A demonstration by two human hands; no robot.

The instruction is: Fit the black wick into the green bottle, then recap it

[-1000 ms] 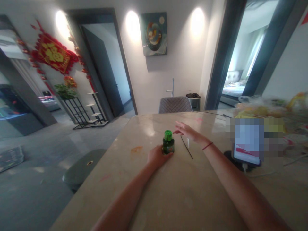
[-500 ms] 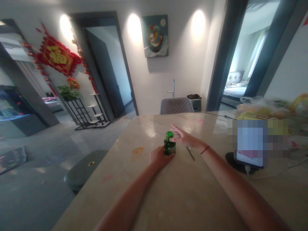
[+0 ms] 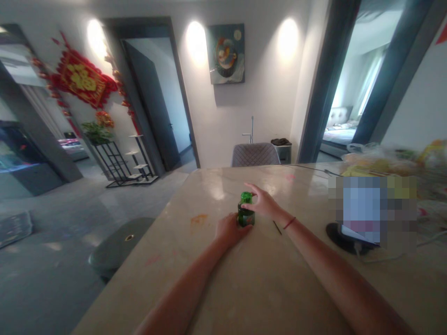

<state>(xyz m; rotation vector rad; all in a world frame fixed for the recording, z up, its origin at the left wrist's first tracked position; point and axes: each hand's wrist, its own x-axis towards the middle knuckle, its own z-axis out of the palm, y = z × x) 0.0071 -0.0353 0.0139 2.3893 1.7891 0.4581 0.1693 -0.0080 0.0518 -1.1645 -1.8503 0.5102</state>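
Observation:
A small dark green bottle [image 3: 246,215] with a bright green ribbed cap stands upright on the marble table [image 3: 275,284]. My left hand [image 3: 230,229] wraps its lower body from the near left. My right hand [image 3: 260,202] reaches over from the right, with its fingers closed around the top of the bottle by the cap. A thin dark stick [image 3: 277,227] lies on the table just beyond my right wrist, most of it hidden behind my forearm. A red string [image 3: 289,224] circles that wrist.
An orange stain [image 3: 199,220] marks the table left of my hands. On the right stand a pixelated device on a black round base [image 3: 349,237] and plastic bags [image 3: 380,160]. A grey chair [image 3: 254,155] stands beyond the far edge, and a dark stool [image 3: 120,246] stands left of the table.
My right hand has moved left from beside the bottle and closed on its top. My left hand stays on the bottle, which still stands upright. The stick is now mostly hidden by my forearm.

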